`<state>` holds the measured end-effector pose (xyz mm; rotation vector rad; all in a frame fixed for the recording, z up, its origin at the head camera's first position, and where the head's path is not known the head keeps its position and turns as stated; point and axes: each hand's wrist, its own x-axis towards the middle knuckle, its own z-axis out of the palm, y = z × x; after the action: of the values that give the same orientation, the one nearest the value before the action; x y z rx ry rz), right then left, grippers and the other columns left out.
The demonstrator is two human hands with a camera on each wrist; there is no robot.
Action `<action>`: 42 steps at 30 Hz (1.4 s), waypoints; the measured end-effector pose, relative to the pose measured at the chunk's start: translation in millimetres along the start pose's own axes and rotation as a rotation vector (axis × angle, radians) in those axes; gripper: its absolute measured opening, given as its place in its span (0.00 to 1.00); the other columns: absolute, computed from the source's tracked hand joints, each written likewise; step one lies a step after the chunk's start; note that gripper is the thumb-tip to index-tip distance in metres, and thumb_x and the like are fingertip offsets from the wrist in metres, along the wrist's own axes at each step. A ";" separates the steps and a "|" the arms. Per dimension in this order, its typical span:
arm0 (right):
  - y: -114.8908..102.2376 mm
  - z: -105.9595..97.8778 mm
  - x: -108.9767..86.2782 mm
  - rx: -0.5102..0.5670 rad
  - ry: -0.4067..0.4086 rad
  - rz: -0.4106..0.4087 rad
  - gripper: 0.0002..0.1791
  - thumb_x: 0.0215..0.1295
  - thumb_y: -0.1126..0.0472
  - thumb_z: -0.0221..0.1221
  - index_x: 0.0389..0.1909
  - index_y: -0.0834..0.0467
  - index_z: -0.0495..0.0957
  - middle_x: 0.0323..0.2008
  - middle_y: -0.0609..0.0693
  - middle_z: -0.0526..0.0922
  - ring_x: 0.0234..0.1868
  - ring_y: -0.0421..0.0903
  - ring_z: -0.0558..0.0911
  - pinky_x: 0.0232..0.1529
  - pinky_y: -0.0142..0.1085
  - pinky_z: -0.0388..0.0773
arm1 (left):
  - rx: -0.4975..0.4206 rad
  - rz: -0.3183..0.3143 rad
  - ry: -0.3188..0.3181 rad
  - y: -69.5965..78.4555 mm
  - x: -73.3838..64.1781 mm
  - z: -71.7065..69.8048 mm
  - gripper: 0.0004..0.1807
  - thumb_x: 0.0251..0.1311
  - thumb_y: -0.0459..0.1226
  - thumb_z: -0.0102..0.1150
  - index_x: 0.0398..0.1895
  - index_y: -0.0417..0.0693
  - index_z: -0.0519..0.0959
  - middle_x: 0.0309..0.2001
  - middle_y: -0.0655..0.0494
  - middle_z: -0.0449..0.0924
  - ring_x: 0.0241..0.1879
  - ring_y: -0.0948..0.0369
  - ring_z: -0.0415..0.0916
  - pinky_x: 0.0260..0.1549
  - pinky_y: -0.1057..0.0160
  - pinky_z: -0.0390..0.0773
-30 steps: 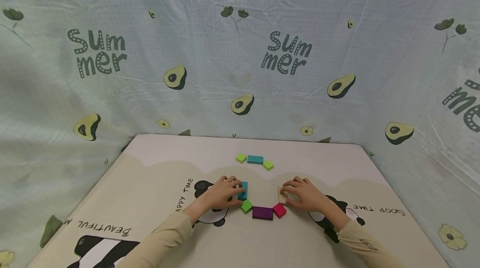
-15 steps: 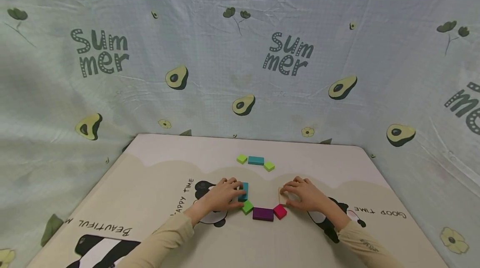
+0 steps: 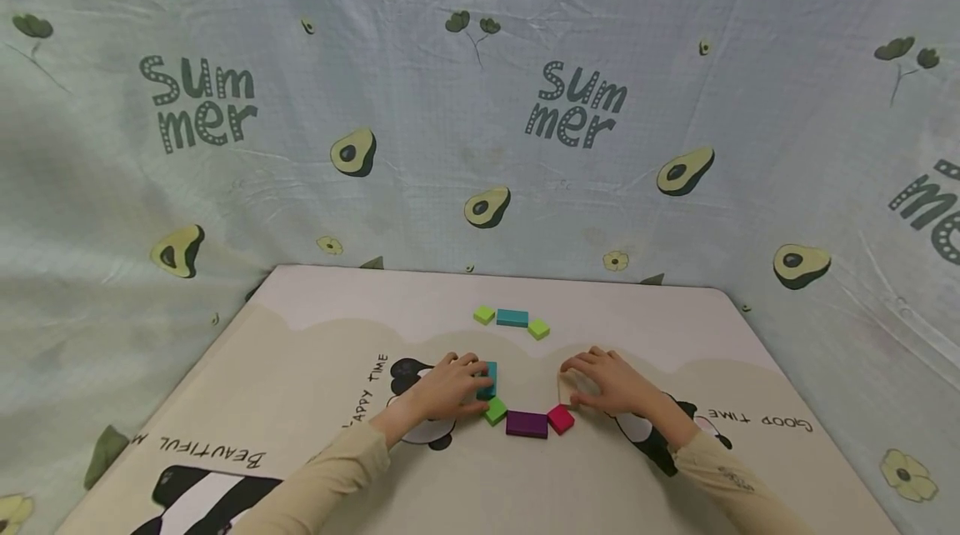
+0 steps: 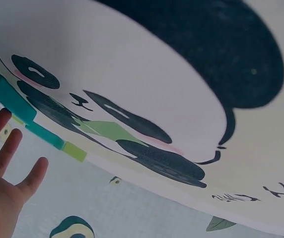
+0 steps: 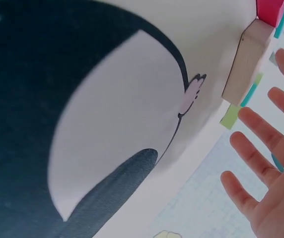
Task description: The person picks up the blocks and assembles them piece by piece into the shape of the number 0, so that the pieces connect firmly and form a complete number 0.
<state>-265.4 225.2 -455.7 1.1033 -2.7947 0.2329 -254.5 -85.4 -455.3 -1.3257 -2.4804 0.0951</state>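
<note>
My left hand (image 3: pixel 446 387) is at the left of the block ring, with loosely spread fingers against a teal block (image 3: pixel 491 380); part of that block is hidden under them. Its thumb lies close to a green block (image 3: pixel 495 412). In the left wrist view, extended fingers (image 4: pixel 0 124) reach toward the teal block (image 4: pixel 10 96). My right hand (image 3: pixel 611 383) hovers over a plain wooden block (image 3: pixel 566 389), partly covering it. The right wrist view shows its fingers spread, apart from the wooden block (image 5: pixel 248 64). A purple block (image 3: pixel 527 424) and a red block (image 3: pixel 560 419) lie between the hands.
Farther back on the table (image 3: pixel 337 310) lies a teal block (image 3: pixel 512 317) between two lime blocks, the left lime block (image 3: pixel 483 315) and the right lime block (image 3: pixel 538 329). Panda pictures are printed on the tabletop. An avocado-patterned curtain (image 3: pixel 420 102) hangs behind the table.
My right hand has lifted slightly and eased away from the wooden block, whose near part shows more. My left hand and the blocks look unmoved; the head view shifts a little.
</note>
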 end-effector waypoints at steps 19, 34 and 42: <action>21.5 5.1 42.1 -0.122 0.041 -0.025 0.19 0.55 0.57 0.60 0.48 0.56 0.75 0.46 0.51 0.77 0.47 0.49 0.71 0.43 0.47 0.69 | 0.029 0.007 -0.034 2.8 1.8 1.9 0.17 0.58 0.53 0.49 0.45 0.57 0.77 0.43 0.61 0.75 0.44 0.62 0.70 0.41 0.59 0.70; 27.6 9.1 73.8 -0.188 0.051 -0.005 0.21 0.58 0.57 0.57 0.53 0.57 0.71 0.53 0.52 0.75 0.47 0.50 0.70 0.40 0.47 0.68 | 0.054 0.001 -0.070 3.7 5.1 -1.1 0.17 0.59 0.53 0.48 0.45 0.57 0.77 0.43 0.62 0.75 0.45 0.62 0.70 0.40 0.60 0.70; 27.8 8.5 80.4 -0.213 -0.016 0.026 0.25 0.60 0.55 0.55 0.59 0.56 0.67 0.58 0.51 0.71 0.46 0.49 0.70 0.38 0.44 0.67 | 0.056 -0.004 -0.076 4.6 5.4 -4.1 0.17 0.58 0.53 0.49 0.45 0.57 0.77 0.42 0.62 0.75 0.44 0.62 0.70 0.40 0.61 0.71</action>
<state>-343.4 190.1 -452.7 1.0235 -2.7694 -0.0703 -252.3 -78.8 -451.1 -1.3171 -2.5234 0.2162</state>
